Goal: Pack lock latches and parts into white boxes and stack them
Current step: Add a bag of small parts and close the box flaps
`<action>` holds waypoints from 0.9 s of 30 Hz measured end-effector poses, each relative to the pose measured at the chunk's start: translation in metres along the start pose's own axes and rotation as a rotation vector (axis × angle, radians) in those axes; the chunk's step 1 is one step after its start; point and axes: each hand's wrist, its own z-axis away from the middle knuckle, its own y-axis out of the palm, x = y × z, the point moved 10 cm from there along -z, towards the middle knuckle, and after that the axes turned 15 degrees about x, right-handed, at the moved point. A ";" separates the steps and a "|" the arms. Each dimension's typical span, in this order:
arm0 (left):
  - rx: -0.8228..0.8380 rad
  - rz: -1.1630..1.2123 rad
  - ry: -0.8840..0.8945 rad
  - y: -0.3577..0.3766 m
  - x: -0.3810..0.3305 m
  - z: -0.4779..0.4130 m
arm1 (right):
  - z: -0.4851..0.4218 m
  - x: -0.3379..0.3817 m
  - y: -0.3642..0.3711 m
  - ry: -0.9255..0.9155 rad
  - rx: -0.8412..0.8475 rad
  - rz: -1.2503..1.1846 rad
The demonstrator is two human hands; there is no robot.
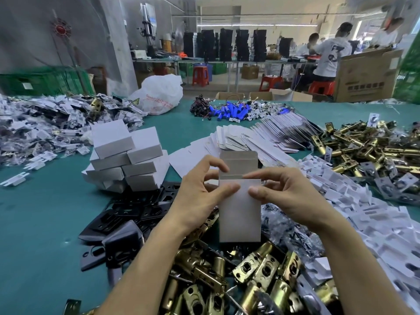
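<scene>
green tabletop (41, 223) buried in stock on every side, and right in the middle of it the white box (239, 212) is up off the surface, held upright between both hands above the heap of brass latches (256, 269); left hand (200, 196) pinches the top left corner, thumb on the front face and fingers (216, 163) curled round behind, right hand (291, 196) mirrors it on the other corner, so both are gripping the carton at its mouth, which looks to me like the way to pull the walls apart and square it up before anything goes in; lid flap stands straight up at the far end, showing a duller grey inner side against the clean white front panel, and the body looks fairly flat, no contents visible; supplies sit within easy reach, flat box blanks (261, 137) fanned out just beyond, black plates (127, 214) to the left, white plastic inserts (375, 223) to the right; finished boxes (127, 155) are piled in a stack at the left rear, out of the working zone, handy for adding the next one
</scene>
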 end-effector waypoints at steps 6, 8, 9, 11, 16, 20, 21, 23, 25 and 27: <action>0.058 -0.027 -0.017 0.003 0.002 0.000 | 0.001 0.003 -0.005 0.011 -0.015 0.101; 0.063 -0.029 -0.030 0.005 0.005 -0.001 | 0.000 0.006 -0.006 -0.010 -0.039 0.104; 0.059 -0.035 -0.035 0.006 0.007 -0.001 | -0.001 0.008 -0.006 -0.040 -0.050 0.062; 0.059 -0.042 -0.040 0.006 0.008 -0.002 | -0.001 0.012 -0.004 -0.100 -0.045 -0.011; 0.062 -0.034 -0.071 0.004 0.009 -0.001 | -0.003 0.012 0.000 -0.075 -0.027 0.073; 0.012 0.040 -0.061 -0.002 0.006 -0.001 | -0.003 0.018 0.002 -0.106 -0.074 0.006; 0.006 0.032 -0.060 -0.002 0.005 -0.001 | -0.003 0.018 0.001 -0.107 -0.088 -0.019; -0.004 0.000 -0.039 -0.003 0.002 0.000 | -0.002 0.017 -0.002 -0.104 -0.121 -0.054; -0.032 -0.002 -0.017 -0.005 -0.002 0.000 | -0.002 0.017 -0.002 -0.099 -0.124 -0.056; -0.057 0.047 0.006 -0.008 -0.002 0.001 | -0.003 0.018 0.000 -0.094 -0.104 -0.037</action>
